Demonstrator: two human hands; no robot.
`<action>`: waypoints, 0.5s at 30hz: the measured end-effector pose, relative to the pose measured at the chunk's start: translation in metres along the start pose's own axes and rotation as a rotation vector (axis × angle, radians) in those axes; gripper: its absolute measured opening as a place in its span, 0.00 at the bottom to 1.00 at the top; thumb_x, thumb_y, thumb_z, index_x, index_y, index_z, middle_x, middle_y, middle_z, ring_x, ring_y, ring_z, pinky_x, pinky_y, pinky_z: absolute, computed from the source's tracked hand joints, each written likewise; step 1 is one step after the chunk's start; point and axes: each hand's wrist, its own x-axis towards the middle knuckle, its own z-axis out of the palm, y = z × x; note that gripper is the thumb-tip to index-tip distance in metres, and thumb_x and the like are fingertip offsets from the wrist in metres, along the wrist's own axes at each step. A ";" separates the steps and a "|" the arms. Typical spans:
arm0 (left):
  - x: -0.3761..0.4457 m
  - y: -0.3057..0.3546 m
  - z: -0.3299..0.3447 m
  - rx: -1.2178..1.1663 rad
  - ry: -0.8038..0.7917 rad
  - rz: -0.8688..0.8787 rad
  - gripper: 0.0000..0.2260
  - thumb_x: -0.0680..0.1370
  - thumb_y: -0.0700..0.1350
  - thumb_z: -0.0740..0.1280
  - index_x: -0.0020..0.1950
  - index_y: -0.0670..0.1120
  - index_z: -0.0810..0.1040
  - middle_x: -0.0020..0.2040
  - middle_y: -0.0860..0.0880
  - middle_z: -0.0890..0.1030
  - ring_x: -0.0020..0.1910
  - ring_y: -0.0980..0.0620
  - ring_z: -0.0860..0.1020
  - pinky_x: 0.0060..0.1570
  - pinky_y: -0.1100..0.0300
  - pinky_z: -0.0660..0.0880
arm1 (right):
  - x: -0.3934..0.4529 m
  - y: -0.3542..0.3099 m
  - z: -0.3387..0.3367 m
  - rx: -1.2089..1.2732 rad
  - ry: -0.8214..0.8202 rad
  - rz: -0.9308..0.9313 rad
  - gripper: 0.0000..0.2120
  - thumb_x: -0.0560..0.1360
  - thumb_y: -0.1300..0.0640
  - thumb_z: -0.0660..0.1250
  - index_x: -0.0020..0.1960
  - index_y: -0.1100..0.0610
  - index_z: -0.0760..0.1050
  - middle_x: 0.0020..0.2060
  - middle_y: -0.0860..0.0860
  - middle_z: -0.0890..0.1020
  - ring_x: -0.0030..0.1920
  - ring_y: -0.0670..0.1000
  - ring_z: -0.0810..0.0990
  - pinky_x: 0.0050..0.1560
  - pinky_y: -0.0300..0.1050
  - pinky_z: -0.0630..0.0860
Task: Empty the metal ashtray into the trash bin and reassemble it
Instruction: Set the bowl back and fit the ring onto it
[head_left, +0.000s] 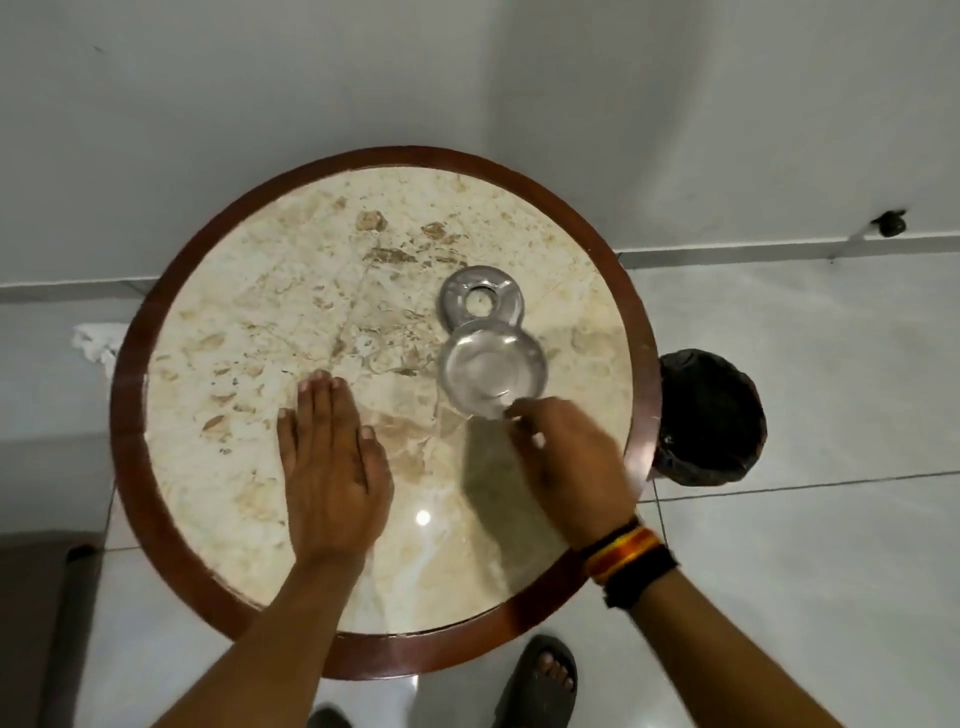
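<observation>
The metal ashtray is in two parts on the round marble table (260, 291). Its lid (482, 300), a shiny disc with a centre hole, lies flat at the right of the tabletop. Just in front of it is the ashtray bowl (492, 369), which looks empty; my right hand (566, 462) pinches its near rim with the fingertips, and the bowl is blurred. My left hand (332, 457) rests flat on the table, palm down, holding nothing. The trash bin (709, 418), lined with a black bag, stands on the floor right of the table.
The table has a dark wooden rim (130, 415) and stands close to a white wall. A crumpled white paper (96, 340) lies on the tiled floor at the left. My sandalled foot (545, 680) shows below the table's front edge.
</observation>
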 end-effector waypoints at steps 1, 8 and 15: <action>-0.003 -0.004 -0.001 0.000 0.024 -0.036 0.27 0.86 0.46 0.52 0.84 0.37 0.60 0.85 0.38 0.63 0.86 0.41 0.58 0.85 0.39 0.53 | 0.002 -0.016 0.016 -0.022 -0.040 -0.060 0.10 0.79 0.50 0.60 0.53 0.53 0.77 0.43 0.51 0.83 0.41 0.54 0.82 0.33 0.52 0.80; -0.027 -0.034 -0.010 0.015 -0.005 0.042 0.27 0.85 0.45 0.51 0.85 0.40 0.60 0.85 0.40 0.62 0.86 0.43 0.59 0.84 0.39 0.57 | 0.018 -0.058 0.075 -0.060 -0.162 -0.064 0.07 0.81 0.53 0.64 0.55 0.53 0.78 0.45 0.50 0.83 0.42 0.53 0.81 0.33 0.51 0.78; -0.022 -0.035 -0.011 -0.005 -0.043 0.022 0.27 0.86 0.48 0.49 0.85 0.41 0.59 0.86 0.42 0.61 0.86 0.45 0.57 0.84 0.39 0.57 | 0.033 -0.043 0.043 -0.081 -0.093 0.065 0.16 0.80 0.48 0.63 0.66 0.49 0.75 0.54 0.48 0.77 0.46 0.49 0.80 0.36 0.45 0.80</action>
